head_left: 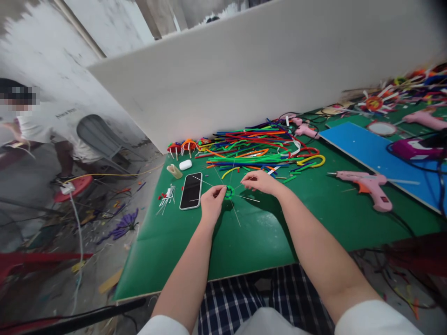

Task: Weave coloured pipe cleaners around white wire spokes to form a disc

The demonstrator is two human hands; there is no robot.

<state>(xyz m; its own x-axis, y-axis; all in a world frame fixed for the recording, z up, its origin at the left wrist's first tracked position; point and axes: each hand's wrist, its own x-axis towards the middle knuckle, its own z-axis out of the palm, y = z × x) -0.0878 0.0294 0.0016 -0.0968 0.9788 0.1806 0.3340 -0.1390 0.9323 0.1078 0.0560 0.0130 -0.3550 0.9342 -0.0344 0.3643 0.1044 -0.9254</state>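
In the head view my left hand (213,201) pinches the edge of a small green ring (229,192), held just over the green table. Several thin pale sticks radiate from the ring like spokes; one stick (236,216) points toward me. My right hand (259,181) is beside the ring on its right, thumb and fingertips pressed together on what looks like one of these thin sticks. The fingers partly cover the stick's end. A phone (191,191) lies just left of my left hand.
Pipe cleaners (251,144) of many colours are heaped behind my hands. On the right, a pink glue gun (373,186) lies by a blue board (370,153). White sticks (169,199) and a white case (185,164) are at left. A person (45,123) sits beyond the table's left edge.
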